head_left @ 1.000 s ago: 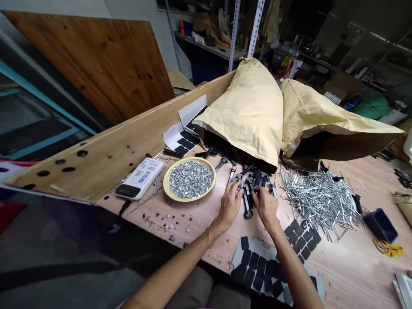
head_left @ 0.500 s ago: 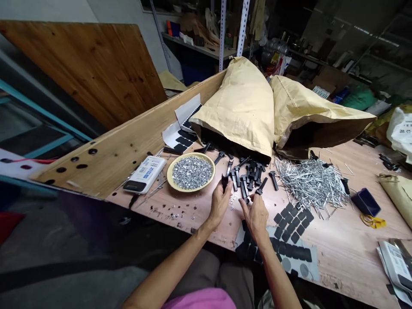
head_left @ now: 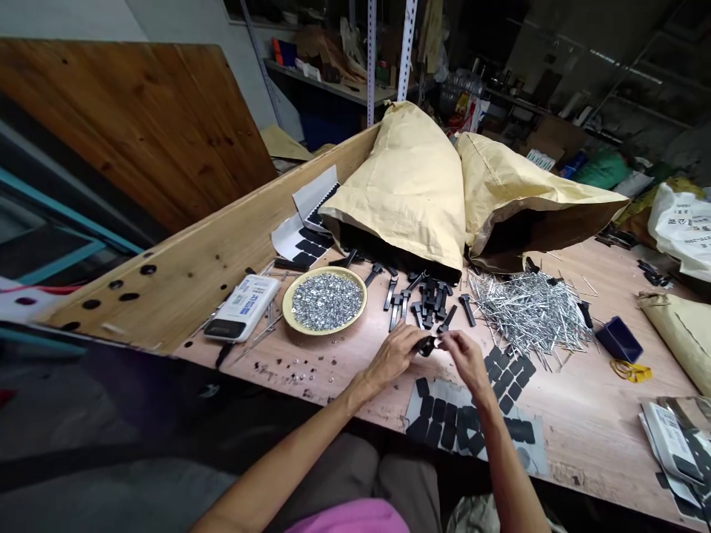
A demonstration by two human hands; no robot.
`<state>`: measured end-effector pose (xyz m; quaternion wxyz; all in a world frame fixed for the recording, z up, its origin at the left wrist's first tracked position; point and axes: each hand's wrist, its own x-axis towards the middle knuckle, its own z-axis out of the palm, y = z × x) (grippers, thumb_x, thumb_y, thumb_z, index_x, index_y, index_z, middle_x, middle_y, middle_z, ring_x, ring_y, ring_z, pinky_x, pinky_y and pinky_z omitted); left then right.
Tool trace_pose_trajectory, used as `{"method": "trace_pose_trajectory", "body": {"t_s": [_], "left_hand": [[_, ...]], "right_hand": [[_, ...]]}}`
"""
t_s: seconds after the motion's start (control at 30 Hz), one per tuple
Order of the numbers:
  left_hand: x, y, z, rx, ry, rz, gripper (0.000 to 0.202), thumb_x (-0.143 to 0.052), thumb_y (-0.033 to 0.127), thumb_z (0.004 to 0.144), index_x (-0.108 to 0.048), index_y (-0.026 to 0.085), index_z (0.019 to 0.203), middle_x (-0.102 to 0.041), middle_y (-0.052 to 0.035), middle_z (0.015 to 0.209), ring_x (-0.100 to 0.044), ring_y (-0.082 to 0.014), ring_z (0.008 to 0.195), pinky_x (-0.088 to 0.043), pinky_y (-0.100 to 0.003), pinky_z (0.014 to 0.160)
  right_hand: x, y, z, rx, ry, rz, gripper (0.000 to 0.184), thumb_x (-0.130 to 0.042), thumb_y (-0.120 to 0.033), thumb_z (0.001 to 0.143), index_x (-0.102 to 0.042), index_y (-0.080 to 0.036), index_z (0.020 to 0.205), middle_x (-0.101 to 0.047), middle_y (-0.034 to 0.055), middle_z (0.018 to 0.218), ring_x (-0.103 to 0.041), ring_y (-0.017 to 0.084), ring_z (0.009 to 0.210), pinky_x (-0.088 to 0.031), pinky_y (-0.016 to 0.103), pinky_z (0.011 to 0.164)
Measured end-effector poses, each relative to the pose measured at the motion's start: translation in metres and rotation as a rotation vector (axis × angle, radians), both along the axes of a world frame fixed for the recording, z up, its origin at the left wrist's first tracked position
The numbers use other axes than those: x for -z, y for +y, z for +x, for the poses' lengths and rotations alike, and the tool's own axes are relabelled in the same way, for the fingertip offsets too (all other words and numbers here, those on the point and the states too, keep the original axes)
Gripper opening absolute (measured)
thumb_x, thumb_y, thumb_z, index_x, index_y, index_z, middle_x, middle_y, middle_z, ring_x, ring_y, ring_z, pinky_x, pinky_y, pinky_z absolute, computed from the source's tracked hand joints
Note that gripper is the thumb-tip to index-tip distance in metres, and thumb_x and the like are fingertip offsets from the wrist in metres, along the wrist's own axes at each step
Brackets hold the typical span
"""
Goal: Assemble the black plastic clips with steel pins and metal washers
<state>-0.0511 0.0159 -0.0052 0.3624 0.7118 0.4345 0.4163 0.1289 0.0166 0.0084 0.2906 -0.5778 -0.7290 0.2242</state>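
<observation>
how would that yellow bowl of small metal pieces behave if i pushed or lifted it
The yellow bowl is probably heavy for its size, being filled with small metal pieces. They look loose and uncovered, so a tilt would likely spill some. Pushed gently, it seems apter to slide than tip, since it looks wide and shallow.

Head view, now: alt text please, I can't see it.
A person's left hand holds a black part over a workbench, right hand close beside it. Around them: loose black parts, a bowl of small metal pieces, thin metal rods, two tan sacks.
</observation>
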Motion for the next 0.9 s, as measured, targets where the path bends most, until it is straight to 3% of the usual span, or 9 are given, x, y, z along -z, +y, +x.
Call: {"method": "trace_pose_trajectory", "body": {"t_s": [0.07,0.13,0.27,0.37,0.5,0.57,0.63,0.77,0.9], "left_hand": [[-0.003,0.0,0.001,-0.142,-0.213,-0.209,0.02,-0.055,0.027,0.08,-0.066,0.017,0.092,-0.066,-0.0045,0.08,-0.061,-0.0185,0.076,-0.051,-0.032,0.071],[-0.005,-0.002,-0.001,-0.262,-0.441,-0.415,0.028,-0.063,0.036,0.073,-0.065,0.013,0.091,-0.062,-0.0012,0.07,-0.056,-0.0128,0.058,-0.046,-0.023,0.053],[-0.011,-0.008,-0.009,-0.251,-0.805,-0.715,0.048,-0.075,0.04,0.06,-0.064,0.009,0.095,-0.057,0.0038,0.059,-0.048,-0.006,0.044,-0.04,-0.02,0.046],[-0.014,-0.014,-0.009,-0.26,-0.975,-0.839,0.047,-0.077,0.037,0.058,-0.065,0.009,0.094,-0.065,-0.0013,0.066,-0.061,-0.0115,0.059,-0.049,-0.024,0.06],[-0.011,-0.019,0.008,-0.233,-1.136,-0.93,0.04,-0.078,0.029,0.06,-0.066,0.013,0.094,-0.07,-0.0085,0.093,-0.066,-0.0184,0.088,-0.051,-0.028,0.078],[-0.008,-0.019,0.015,-0.184,-1.185,-0.973,0.035,-0.077,0.027,0.062,-0.067,0.013,0.093,-0.071,-0.0079,0.093,-0.066,-0.019,0.088,-0.052,-0.029,0.077],[-0.006,-0.017,0.016,-0.183,-1.211,-0.992,0.031,-0.076,0.025,0.064,-0.067,0.013,0.091,-0.071,-0.007,0.088,-0.066,-0.0186,0.081,-0.053,-0.029,0.072],[-0.007,-0.012,-0.001,-0.343,-1.237,-0.938,0.022,-0.073,0.018,0.067,-0.066,0.014,0.087,-0.068,-0.0021,0.075,-0.064,-0.0131,0.061,-0.054,-0.025,0.059],[-0.014,-0.01,-0.019,-0.402,-1.261,-0.936,0.029,-0.071,0.011,0.067,-0.064,0.017,0.095,-0.066,0.0013,0.073,-0.061,-0.0098,0.059,-0.056,-0.026,0.061]], "right_hand": [[-0.002,0.022,0.01,0.019,-0.241,0.035,0.029,-0.039,-0.017,0.088,-0.064,-0.02,0.103,-0.066,0.0093,0.103,-0.063,0.019,0.079,-0.051,0.029,0.063],[-0.002,0.043,0.017,0.033,-0.541,0.057,0.037,-0.041,-0.006,0.084,-0.064,-0.022,0.108,-0.058,0.011,0.122,-0.061,0.021,0.087,-0.05,0.03,0.063],[-0.004,0.066,0.024,-0.129,-0.833,0.068,0.037,-0.042,-0.001,0.083,-0.067,-0.023,0.098,-0.05,0.0102,0.132,-0.058,0.023,0.093,-0.048,0.034,0.071],[-0.009,0.055,0.025,-0.153,-0.778,0.102,0.026,-0.044,-0.007,0.086,-0.067,-0.02,0.092,-0.061,0.0122,0.114,-0.057,0.024,0.088,-0.047,0.037,0.072],[-0.009,0.017,0.004,-0.09,-0.314,0.04,0.022,-0.045,-0.027,0.09,-0.063,-0.018,0.099,-0.064,0.0092,0.087,-0.059,0.019,0.071,-0.049,0.032,0.061],[-0.006,0.003,-0.014,-0.141,-0.072,-0.061,0.025,-0.044,-0.035,0.09,-0.061,-0.018,0.098,-0.065,0.0062,0.082,-0.06,0.018,0.067,-0.049,0.03,0.059],[-0.001,0.0,-0.031,-0.087,0.074,-0.168,0.028,-0.04,-0.039,0.091,-0.059,-0.019,0.095,-0.064,0.0031,0.073,-0.06,0.016,0.061,-0.048,0.028,0.057],[0.014,0.013,-0.052,0.179,-0.072,-0.175,0.012,-0.049,-0.028,0.084,-0.054,-0.018,0.086,-0.062,0.0043,0.075,-0.059,0.018,0.062,-0.044,0.028,0.057],[0.025,0.022,-0.056,0.186,-0.24,-0.139,0.015,-0.046,-0.01,0.078,-0.055,-0.017,0.088,-0.063,0.0087,0.085,-0.059,0.02,0.073,-0.043,0.029,0.062]]}}
